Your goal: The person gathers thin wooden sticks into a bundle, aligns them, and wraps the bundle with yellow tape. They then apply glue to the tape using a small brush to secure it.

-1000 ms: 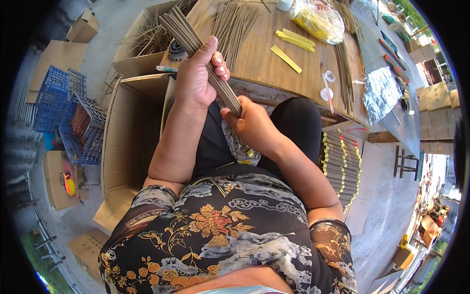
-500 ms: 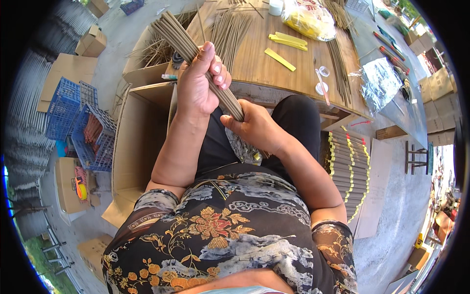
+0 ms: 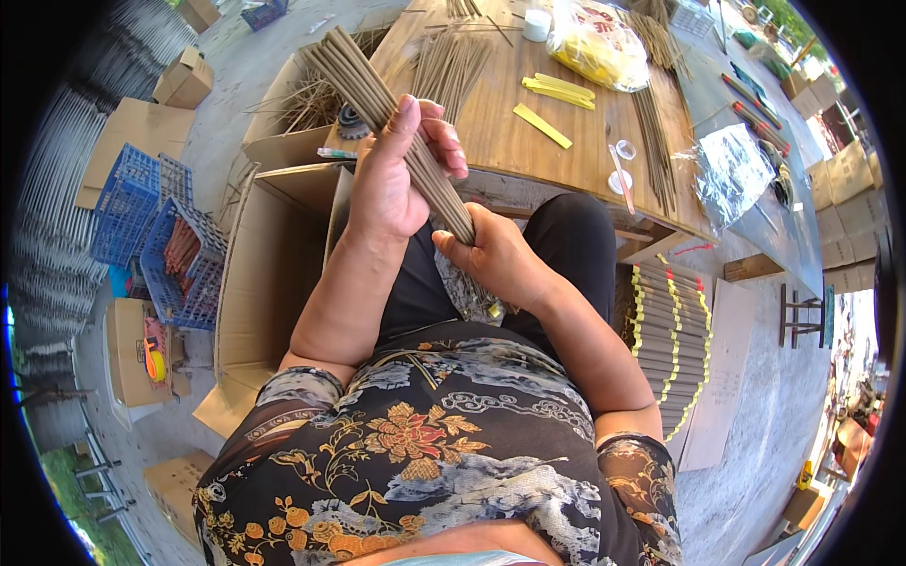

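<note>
A bundle of thin brown incense sticks (image 3: 359, 83) slants across in front of me, its upper end toward the table's left side. My left hand (image 3: 388, 195) cradles the bundle around its middle, thumb along one side and fingers loosely curled on the other. The lower end is wrapped by my right hand (image 3: 506, 257), thumb on top; its other fingers are partly hidden. Beyond, more loose sticks (image 3: 451, 66) lie on the wooden table (image 3: 510, 132), with yellow paper strips (image 3: 559, 91) and a single strip (image 3: 543, 126) to their right.
An open cardboard box (image 3: 264, 255) stands by my left leg, with blue crates (image 3: 184, 283) farther left. Stacked yellow-banded stick bundles (image 3: 668, 340) lie at my right. A plastic bag (image 3: 596, 47), foil sheet (image 3: 731, 174) and small white lid (image 3: 620, 181) occupy the tabletops.
The fingers of my left hand have loosened and lifted slightly from the sticks. Both hands and the bundle have shifted a little to the right and down.
</note>
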The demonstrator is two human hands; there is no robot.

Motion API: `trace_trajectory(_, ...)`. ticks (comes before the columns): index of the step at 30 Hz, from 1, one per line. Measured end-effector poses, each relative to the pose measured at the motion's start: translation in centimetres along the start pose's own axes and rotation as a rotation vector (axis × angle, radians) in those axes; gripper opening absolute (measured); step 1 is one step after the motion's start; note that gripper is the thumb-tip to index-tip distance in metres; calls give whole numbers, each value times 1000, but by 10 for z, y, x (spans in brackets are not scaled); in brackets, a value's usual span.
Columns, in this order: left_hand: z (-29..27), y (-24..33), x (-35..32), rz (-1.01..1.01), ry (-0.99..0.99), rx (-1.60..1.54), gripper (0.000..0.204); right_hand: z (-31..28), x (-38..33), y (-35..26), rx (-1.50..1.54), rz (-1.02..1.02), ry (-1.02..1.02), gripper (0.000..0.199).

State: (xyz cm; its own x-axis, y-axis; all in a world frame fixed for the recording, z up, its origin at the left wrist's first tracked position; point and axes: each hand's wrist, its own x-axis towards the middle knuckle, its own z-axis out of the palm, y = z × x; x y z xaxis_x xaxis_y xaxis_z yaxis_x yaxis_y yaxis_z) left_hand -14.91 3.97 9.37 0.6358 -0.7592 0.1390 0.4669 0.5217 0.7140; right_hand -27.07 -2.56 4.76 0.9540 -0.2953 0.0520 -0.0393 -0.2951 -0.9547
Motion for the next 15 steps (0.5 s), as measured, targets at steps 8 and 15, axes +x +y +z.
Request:
trace_trajectory(8,-19,-5,-4,-75,-53,-80,33,-3,4,-16,16,131,-87,26)
trace_trajectory(15,-38,7,5,27,73,-39,35,5,12,-11,-230,-203,299,25)
